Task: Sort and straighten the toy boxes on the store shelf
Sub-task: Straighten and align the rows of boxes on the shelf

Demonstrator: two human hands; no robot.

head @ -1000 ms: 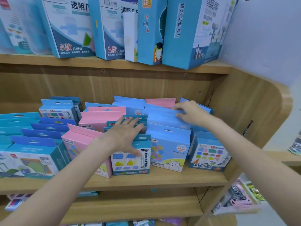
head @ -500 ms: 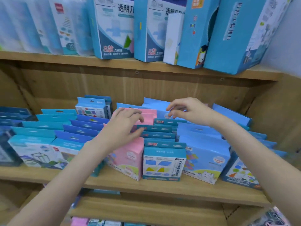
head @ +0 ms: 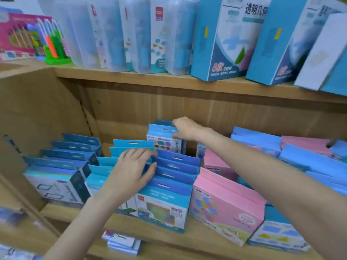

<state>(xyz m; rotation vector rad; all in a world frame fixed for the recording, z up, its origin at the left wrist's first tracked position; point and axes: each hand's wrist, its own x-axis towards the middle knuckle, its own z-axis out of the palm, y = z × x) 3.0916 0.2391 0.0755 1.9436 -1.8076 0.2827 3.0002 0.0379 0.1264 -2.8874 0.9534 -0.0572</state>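
Observation:
Rows of flat toy boxes stand on the middle wooden shelf (head: 154,233). My left hand (head: 131,167) lies flat with fingers spread on the tops of a teal row (head: 129,145) and a blue row (head: 174,173). My right hand (head: 185,128) pinches the top corner of a light blue box with coloured shapes (head: 163,139) at the back of the shelf. A pink box (head: 225,205) leans at the front right of the blue row. Dark blue boxes (head: 75,152) fill the left end.
The upper shelf (head: 169,79) carries clear plastic cases (head: 135,34), tall blue boxes (head: 225,40) and a green abacus toy (head: 54,44). More pink and light blue boxes (head: 304,147) crowd the right. Small packs (head: 122,243) lie on the shelf below.
The view has swung left along the shelf. Both hands left the pink and light blue boxes; the left now rests on the teal and blue rows, the right grips the back box.

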